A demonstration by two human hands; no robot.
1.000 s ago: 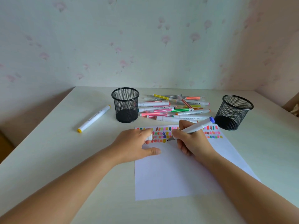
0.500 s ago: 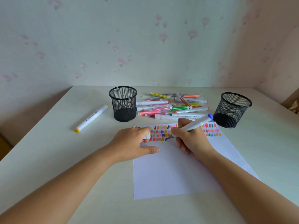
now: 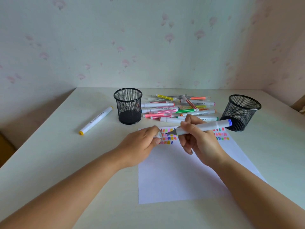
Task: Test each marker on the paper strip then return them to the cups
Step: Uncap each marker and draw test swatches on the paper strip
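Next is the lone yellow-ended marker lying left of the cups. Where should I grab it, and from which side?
Pinch the yellow-ended marker mid-barrel, coming straight down from above, fingers across its width. It lies flat and diagonal on the table, apart from the left cup, so both long sides look free.

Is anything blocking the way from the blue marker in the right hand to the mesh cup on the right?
Nothing visible does. The blue marker in the right hand ends close to the right cup, whose mouth is open. Its cap is in the left hand.
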